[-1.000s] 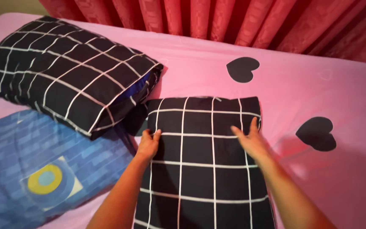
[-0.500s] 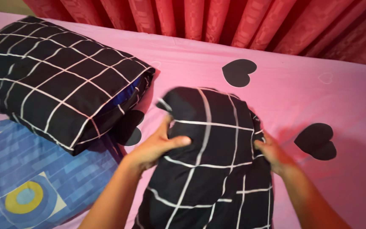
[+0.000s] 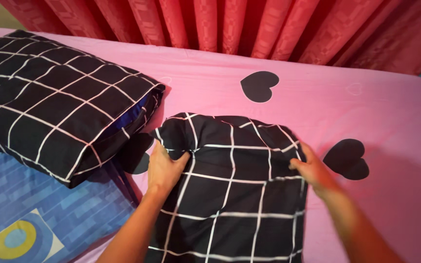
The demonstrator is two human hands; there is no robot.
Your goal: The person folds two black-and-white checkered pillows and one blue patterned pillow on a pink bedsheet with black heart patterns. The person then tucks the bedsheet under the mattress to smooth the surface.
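A black pillowcase with white grid lines (image 3: pixel 230 195) lies on the pink bedsheet (image 3: pixel 317 107) in front of me, its far end bunched and folded over. My left hand (image 3: pixel 164 168) pinches the fabric at its upper left corner. My right hand (image 3: pixel 313 170) grips the cloth at its upper right edge. Both forearms reach in from the bottom of the view.
A pillow in a matching black grid case (image 3: pixel 59 107) lies at the left, blue cloth showing at its open end. A blue patterned pillow (image 3: pixel 35 219) sits at the lower left. Black hearts (image 3: pixel 259 86) mark the sheet. Red curtains (image 3: pixel 230 24) hang behind the bed.
My hands went from lying flat on the smooth pillowcase to gripping it; its far end lifted, crumpled, and has now come back down, folded over.
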